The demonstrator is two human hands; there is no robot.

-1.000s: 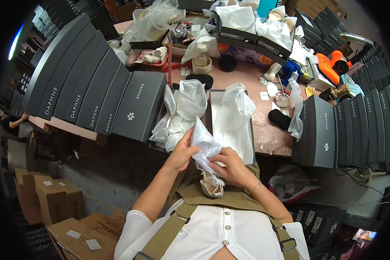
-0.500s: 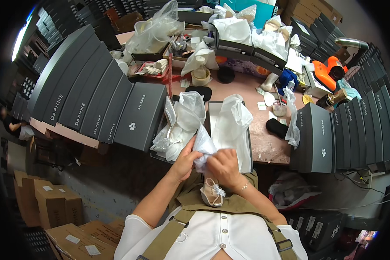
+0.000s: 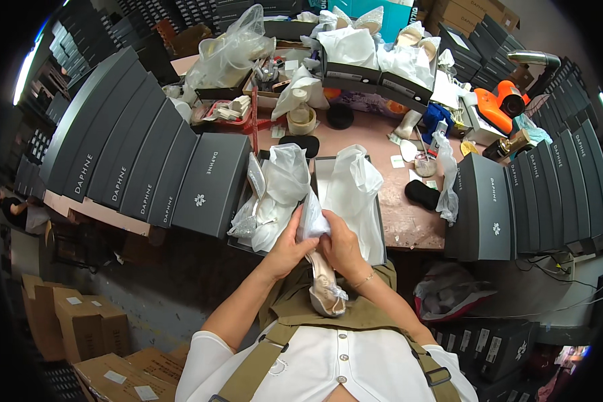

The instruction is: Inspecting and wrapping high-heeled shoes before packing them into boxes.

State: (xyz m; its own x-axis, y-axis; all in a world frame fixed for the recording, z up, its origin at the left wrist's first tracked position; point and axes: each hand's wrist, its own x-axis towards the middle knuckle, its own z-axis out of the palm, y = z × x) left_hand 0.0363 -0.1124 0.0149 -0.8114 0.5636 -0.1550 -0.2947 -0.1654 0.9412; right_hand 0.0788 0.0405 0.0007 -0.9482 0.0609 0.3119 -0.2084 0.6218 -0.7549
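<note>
- Left hand (image 3: 289, 246) closed around the toe end of a pale beige shoe (image 3: 325, 288), fingers gripping white tissue paper (image 3: 313, 221) bunched over it.
- Right hand (image 3: 342, 246) clamped on the same shoe from the other side, thumb pressed into the tissue; shoe held over the lap, just at the near tabletop edge.
- Open dark grey shoe box (image 3: 350, 194) straight ahead on the tabletop (image 3: 409, 221), lined with white paper (one sheet standing up out of it).
- Clear plastic bag (image 3: 275, 194) with a second pale shoe lying just left of that box.
- Row of closed dark grey shoe boxes (image 3: 134, 161) leaning at left, white lettering and a small white flower mark on the ends.
- Matching stack of dark boxes (image 3: 536, 194) at right, same marks.
- Far tabletop cluttered: open boxes with white paper, tape roll (image 3: 301, 120), orange tool (image 3: 499, 104).
- Brown cardboard cartons (image 3: 80, 321) on the floor lower left, white labels on top.
- Pinkish worn tabletop surface; dark boxes shelved around the room.
</note>
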